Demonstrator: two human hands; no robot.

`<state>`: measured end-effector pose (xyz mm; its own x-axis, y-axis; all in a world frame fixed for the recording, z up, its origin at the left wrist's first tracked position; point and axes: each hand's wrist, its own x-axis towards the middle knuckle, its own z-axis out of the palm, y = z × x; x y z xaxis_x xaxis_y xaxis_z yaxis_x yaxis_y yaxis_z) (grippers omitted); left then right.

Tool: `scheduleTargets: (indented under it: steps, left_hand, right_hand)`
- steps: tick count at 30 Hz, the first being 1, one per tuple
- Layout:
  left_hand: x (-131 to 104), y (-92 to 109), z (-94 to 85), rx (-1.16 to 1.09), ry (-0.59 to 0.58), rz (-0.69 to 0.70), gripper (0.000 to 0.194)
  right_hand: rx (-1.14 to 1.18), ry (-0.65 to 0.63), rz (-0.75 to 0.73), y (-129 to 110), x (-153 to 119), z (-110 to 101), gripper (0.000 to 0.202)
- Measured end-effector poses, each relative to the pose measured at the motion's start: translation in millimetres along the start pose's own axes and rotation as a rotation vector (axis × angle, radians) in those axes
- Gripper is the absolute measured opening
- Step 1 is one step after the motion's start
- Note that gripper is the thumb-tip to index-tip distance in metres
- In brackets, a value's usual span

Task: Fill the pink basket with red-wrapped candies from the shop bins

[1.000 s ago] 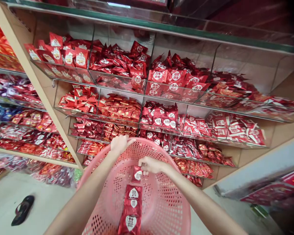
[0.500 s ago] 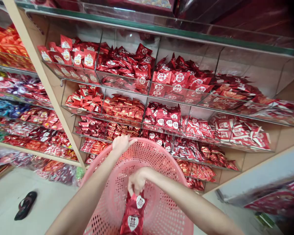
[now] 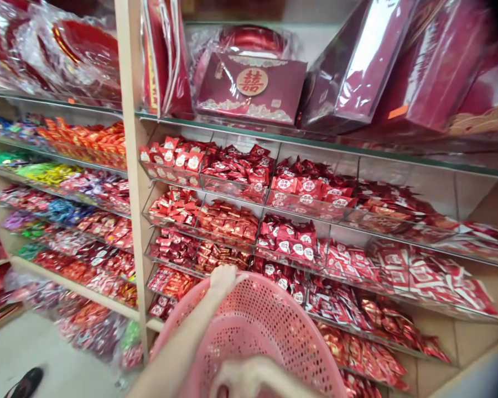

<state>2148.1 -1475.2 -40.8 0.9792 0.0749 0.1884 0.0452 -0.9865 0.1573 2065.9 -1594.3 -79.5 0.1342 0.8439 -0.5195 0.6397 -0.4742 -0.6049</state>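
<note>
My left hand [image 3: 224,281] is closed over the far rim of a pink perforated plastic basket [image 3: 288,307]. At the bottom edge of the view, over the basket's inside, my right hand [image 3: 249,376] is blurred, with its fingers curled in. A small dark red patch shows by those fingers, but what it is cannot be made out. The basket's near part lies below the picture. Just beyond its rim, shelf bins hold many small red candy packets [image 3: 228,221], some with white labels.
A glass shelf [image 3: 315,137] above the bins carries a maroon gift box [image 3: 251,83] and tall wrapped boxes [image 3: 357,66]. A wooden upright [image 3: 130,166] divides off more bins of coloured packets [image 3: 62,171] at left. Plastic bags [image 3: 93,326] and a dark slipper [image 3: 27,382] lie on the floor.
The view has tilted up and turned left, so the upper shelf now shows. My right hand sits lower in the picture, and the red packets it held are no longer visible. My left hand stays on the rim.
</note>
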Motion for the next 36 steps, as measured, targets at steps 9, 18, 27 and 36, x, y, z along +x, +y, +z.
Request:
scheduleTargets:
  steps: [9, 18, 27, 36]
  left_hand:
    - [-4, 3, 11.5, -0.017, -0.001, -0.004, 0.075]
    - [-8, 11, 9.8, -0.031, 0.012, 0.004, 0.072]
    - [-18, 10, 11.2, -0.038, -0.027, -0.082, 0.068]
    - [-36, 24, 8.1, -0.027, -0.061, -0.113, 0.068]
  right_hand:
    - [0.486, 0.317, 0.140, 33, -64, -6, 0.034]
    - [0.048, 1.368, 0.392, 75, -155, -120, 0.017]
    - [-0.255, 1.349, 0.934, 75, -150, -170, 0.052]
    - [-0.219, 1.249, 0.949, 68, -147, -178, 0.054]
